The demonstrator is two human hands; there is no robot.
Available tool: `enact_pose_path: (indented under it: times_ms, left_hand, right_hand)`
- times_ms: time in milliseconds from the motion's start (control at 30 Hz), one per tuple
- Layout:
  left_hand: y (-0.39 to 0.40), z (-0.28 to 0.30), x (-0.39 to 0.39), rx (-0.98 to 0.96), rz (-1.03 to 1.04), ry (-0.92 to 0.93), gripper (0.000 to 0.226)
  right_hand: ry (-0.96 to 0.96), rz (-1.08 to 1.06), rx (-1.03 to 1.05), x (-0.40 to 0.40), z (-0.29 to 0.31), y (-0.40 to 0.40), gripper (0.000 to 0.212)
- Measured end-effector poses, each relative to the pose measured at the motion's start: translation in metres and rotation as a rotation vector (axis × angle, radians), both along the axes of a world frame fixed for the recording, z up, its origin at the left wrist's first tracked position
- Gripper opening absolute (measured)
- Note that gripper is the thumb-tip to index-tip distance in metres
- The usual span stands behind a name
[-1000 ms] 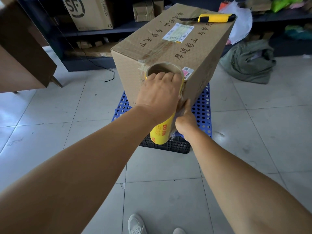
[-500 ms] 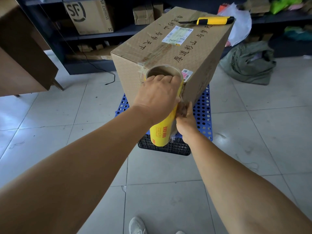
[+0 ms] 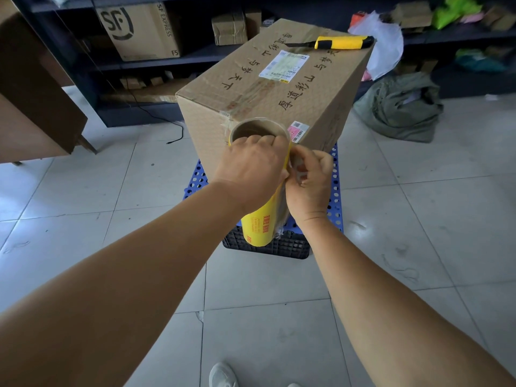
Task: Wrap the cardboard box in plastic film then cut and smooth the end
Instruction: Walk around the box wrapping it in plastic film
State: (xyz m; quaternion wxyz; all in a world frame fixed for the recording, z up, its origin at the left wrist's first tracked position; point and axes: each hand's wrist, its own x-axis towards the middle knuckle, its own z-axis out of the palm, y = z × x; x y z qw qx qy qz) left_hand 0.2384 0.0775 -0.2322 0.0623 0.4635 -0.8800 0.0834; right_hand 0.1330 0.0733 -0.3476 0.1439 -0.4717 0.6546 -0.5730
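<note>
- Head view, looking forward and down along two bare forearms to a box (image 3: 268, 96) resting on a blue crate (image 3: 333, 202) on a tiled floor (image 3: 418, 247).
- Box lying across the crate's top, overhanging its far and side edges; near end face turned toward the camera, top face showing handwriting and a label (image 3: 283, 65).
- No film visible on the top or on the faces in view; judged to be the very start of wrapping, with the loose end only now being freed from the roll.
- Still to do, by that judgement: fixing the end to the box, winding round it, cutting, smoothing down.
- Knife (image 3: 339, 42) with yellow handle lying untouched at the far right corner of the box top, well apart from both hands.
- Roll (image 3: 258, 224) held upright against the near end face, by its right-hand corner; open cardboard core at top, yellow printed body below, lower end hanging in front of the crate's near edge.
- Left hand (image 3: 251, 171) wrapped over the roll's upper part, knuckles up, fingertips hooked over the core rim: clamped on the roll.
- Right hand (image 3: 310, 182) just beside it, touching the roll's right side, fingers curled inward and seeming to pinch a thin clear edge of film; pinch itself partly hidden, so not certain.
- Both hands close together, wrists nearly meeting.
- Shoe (image 3: 222, 375) at the bottom edge.
</note>
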Motion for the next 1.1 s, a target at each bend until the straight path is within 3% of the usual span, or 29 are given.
enact_pose_path:
  times_ms: [133, 300, 433, 667, 767, 833, 900, 967, 1033, 1100]
  left_hand:
    - [0.003, 0.000, 0.005, 0.000, -0.009, 0.013, 0.036]
    - [0.001, 0.001, 0.010, -0.019, -0.050, 0.008, 0.027]
    - [-0.001, 0.000, 0.006, -0.035, -0.023, -0.055, 0.029]
    - [-0.011, -0.003, 0.004, -0.101, 0.058, -0.153, 0.029]
    - [-0.014, -0.002, 0.001, -0.098, 0.073, -0.142, 0.029]
    - [-0.016, -0.003, 0.002, -0.096, 0.086, -0.138, 0.032]
    - [-0.016, -0.004, 0.002, -0.105, 0.086, -0.125, 0.030]
    - [-0.017, -0.006, 0.002, -0.129, 0.083, -0.116, 0.027]
    - [-0.018, -0.009, 0.004, -0.147, 0.075, -0.111, 0.028]
    - [-0.019, -0.011, 0.005, -0.157, 0.069, -0.100, 0.030]
  right_hand:
    - [0.081, 0.082, 0.042, 0.000, -0.001, -0.002, 0.048]
    - [0.135, 0.140, 0.076, -0.010, 0.010, -0.002, 0.020]
    - [0.191, 0.114, 0.056, -0.015, 0.017, -0.005, 0.017]
    - [0.038, -0.054, 0.075, -0.020, 0.014, 0.004, 0.013]
    - [-0.135, -0.092, 0.091, -0.018, 0.000, 0.006, 0.018]
    - [-0.225, -0.113, 0.283, -0.016, -0.021, 0.010, 0.024]
    - [-0.277, -0.013, 0.588, -0.010, -0.050, 0.016, 0.012]
    - [-0.315, 0.117, 0.804, 0.005, -0.075, 0.021, 0.026]
    - [-0.372, 0.184, 0.929, 0.019, -0.091, 0.022, 0.013]
    - [-0.437, 0.179, 0.965, 0.029, -0.102, 0.017, 0.029]
